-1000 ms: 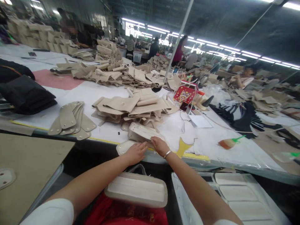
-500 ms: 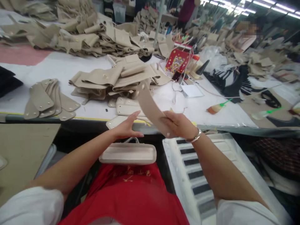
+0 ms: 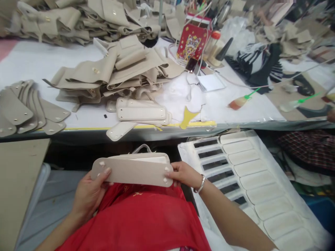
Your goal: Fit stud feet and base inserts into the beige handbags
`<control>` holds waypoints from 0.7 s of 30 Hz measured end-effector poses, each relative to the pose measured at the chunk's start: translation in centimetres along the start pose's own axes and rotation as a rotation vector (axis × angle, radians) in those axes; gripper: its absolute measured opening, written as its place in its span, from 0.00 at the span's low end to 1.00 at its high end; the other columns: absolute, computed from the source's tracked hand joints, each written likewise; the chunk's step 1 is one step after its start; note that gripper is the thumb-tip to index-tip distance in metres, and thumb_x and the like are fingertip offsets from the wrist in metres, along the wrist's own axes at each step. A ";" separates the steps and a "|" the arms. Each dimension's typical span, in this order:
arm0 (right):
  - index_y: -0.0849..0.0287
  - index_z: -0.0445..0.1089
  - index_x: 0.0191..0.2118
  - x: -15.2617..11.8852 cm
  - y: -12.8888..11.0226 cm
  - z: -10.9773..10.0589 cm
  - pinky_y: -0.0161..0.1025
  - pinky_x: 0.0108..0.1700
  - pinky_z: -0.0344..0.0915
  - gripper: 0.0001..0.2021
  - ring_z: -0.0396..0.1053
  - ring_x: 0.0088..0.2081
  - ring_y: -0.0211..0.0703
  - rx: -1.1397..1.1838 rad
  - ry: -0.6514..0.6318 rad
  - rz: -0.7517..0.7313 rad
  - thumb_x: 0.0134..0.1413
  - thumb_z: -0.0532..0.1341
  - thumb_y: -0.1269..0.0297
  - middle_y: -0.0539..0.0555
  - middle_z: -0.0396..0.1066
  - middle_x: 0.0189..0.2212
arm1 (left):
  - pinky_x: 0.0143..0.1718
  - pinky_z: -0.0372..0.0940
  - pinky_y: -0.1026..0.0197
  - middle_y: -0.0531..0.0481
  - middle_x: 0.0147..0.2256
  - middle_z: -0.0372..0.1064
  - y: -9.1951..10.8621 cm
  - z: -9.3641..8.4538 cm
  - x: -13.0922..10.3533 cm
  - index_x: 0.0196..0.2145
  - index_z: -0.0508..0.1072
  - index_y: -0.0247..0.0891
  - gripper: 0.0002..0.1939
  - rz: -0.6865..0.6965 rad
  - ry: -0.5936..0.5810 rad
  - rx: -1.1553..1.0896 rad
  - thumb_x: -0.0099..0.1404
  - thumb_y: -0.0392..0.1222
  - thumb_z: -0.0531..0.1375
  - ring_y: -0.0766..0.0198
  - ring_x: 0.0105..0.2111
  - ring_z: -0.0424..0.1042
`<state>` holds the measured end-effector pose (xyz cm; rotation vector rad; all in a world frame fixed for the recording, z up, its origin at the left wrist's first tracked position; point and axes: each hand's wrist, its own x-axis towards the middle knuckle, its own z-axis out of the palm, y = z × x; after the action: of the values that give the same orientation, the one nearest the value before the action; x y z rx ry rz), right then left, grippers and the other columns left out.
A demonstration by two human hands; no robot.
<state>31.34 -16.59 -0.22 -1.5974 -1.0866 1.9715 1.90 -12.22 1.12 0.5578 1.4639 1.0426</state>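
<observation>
A long beige strip (image 3: 134, 171) with rounded ends and small pale studs lies level over my lap. My left hand (image 3: 91, 191) grips its left end, thumb on top near a stud. At the right end, my right hand (image 3: 181, 174) pinches it between thumb and fingers. Just behind the strip, partly hidden by it, is a pale boxy piece (image 3: 157, 158) with a thin loop handle. On the table edge beyond, more beige strips with metal studs (image 3: 141, 113) are stacked.
Folded beige pieces (image 3: 89, 73) are heaped on the white table (image 3: 222, 113). Studded flaps (image 3: 15, 106) lie at left. A yellow piece (image 3: 187, 116), a red box (image 3: 193, 40) and a bottle with a green nozzle (image 3: 238, 102) are further right. A slotted white board (image 3: 261, 174) leans below.
The strip has come down from above the table edge to my lap and turned level. My left hand, empty and open before, has taken hold of its left end. The view has tilted downward.
</observation>
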 end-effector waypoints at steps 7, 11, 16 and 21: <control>0.59 0.60 0.26 1.4 -0.3 -0.2 0.27 0.21 0.57 0.16 0.65 0.20 0.32 -0.218 0.287 -0.110 0.55 0.55 0.52 0.46 0.65 0.17 | 0.26 0.68 0.73 0.52 0.35 0.74 0.3 -0.4 0.8 0.37 0.73 0.35 0.19 -0.018 0.064 0.331 0.47 0.43 0.67 0.69 0.29 0.72; 0.59 0.61 0.24 1.9 -0.4 -0.5 0.28 0.21 0.54 0.18 0.63 0.18 0.32 -0.415 0.349 -0.078 0.55 0.55 0.50 0.47 0.65 0.16 | 0.28 0.68 0.71 0.51 0.35 0.75 0.0 -0.9 1.7 0.41 0.73 0.37 0.21 -0.037 0.024 0.500 0.49 0.47 0.66 0.68 0.28 0.72; 0.59 0.62 0.23 2.5 -0.8 -0.7 0.29 0.22 0.54 0.19 0.64 0.18 0.33 -0.469 0.414 -0.021 0.51 0.58 0.47 0.48 0.67 0.16 | 0.28 0.67 0.73 0.52 0.33 0.75 0.1 -0.9 2.0 0.40 0.74 0.38 0.21 -0.056 0.018 0.622 0.50 0.49 0.65 0.68 0.27 0.72; 0.59 0.64 0.24 2.6 -0.9 -0.9 0.29 0.22 0.55 0.17 0.65 0.19 0.33 -0.470 0.406 -0.047 0.52 0.58 0.50 0.48 0.68 0.17 | 0.25 0.66 0.74 0.53 0.31 0.74 1.2 0.3 1.5 0.37 0.74 0.34 0.14 -0.091 0.081 0.534 0.52 0.40 0.63 0.71 0.24 0.69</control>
<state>31.28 -13.91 -1.27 -2.0653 -1.4587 1.3276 1.65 -10.36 1.36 0.8216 1.8328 0.6008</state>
